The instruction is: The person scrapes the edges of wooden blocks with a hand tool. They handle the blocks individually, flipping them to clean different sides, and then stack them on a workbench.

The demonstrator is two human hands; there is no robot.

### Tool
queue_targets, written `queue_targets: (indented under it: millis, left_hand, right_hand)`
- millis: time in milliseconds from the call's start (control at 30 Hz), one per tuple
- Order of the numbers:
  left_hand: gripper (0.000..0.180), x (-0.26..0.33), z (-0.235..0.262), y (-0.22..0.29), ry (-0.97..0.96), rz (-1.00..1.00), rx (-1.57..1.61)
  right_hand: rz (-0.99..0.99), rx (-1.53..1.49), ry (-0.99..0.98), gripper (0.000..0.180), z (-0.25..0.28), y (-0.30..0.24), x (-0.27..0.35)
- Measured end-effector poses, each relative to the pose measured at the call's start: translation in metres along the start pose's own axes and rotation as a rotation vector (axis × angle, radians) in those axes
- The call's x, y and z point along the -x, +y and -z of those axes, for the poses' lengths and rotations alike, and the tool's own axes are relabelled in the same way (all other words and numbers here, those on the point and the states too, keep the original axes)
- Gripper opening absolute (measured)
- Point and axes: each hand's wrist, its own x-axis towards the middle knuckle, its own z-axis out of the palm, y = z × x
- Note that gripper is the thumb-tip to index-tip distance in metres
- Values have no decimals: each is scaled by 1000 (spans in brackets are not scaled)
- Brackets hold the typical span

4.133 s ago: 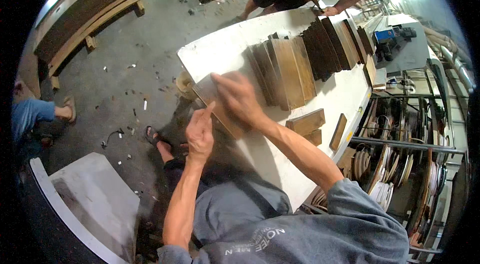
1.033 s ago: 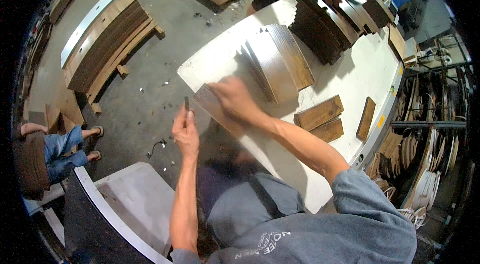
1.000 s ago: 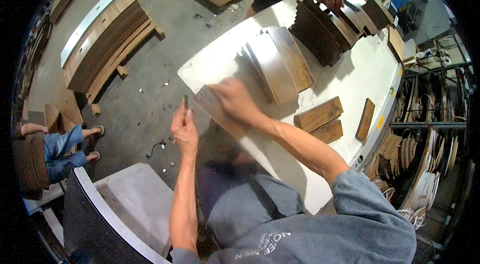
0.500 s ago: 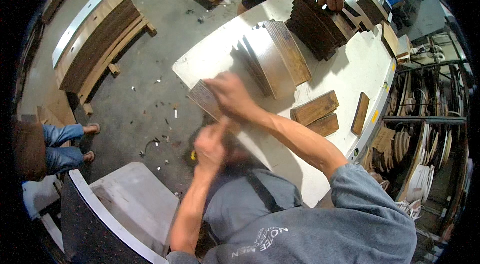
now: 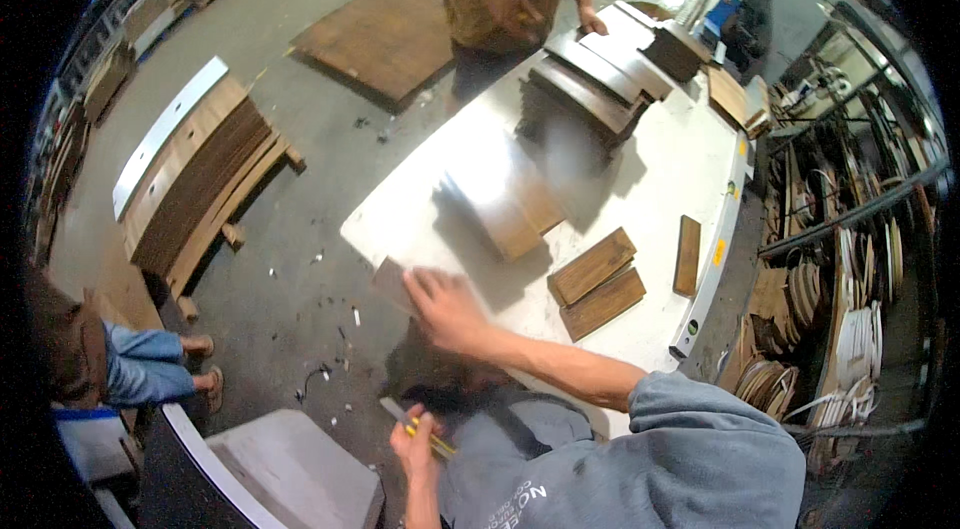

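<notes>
Wooden flat panel [image 5: 392,281] under right hand [image 5: 445,307]; left hand [image 5: 415,437] grips slim tool [image 5: 412,424].

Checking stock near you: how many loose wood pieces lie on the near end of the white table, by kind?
Flat brown wood blocks, side by side: 2
Narrow brown strip: 1
Piece under the right hand, at the table's edge: 1
Total: 4

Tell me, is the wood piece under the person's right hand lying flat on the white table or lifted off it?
Flat, it seems. The right hand presses on the wood piece at the white table corner; motion blur hides whether its edge overhangs.
</notes>
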Motion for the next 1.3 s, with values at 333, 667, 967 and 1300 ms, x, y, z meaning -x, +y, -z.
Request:
queue_targets:
  millis: [333, 667, 967, 1300]
  left_hand:
    - [31, -11, -49, 88, 168, -432, 297]
    - [47, -10, -42, 122, 263, -537, 250]
    - [41, 4, -65, 104, 509, -531, -219]
    - [52, 18, -71, 146, 74, -375, 71]
  right_hand:
    - [165, -418, -76, 98, 37, -76, 51]
    - [239, -443, -6, 74, 61, -75, 61]
    - [171, -572, -10, 85, 65, -64, 65]
    - [277, -501, 165, 68, 108, -41, 63]
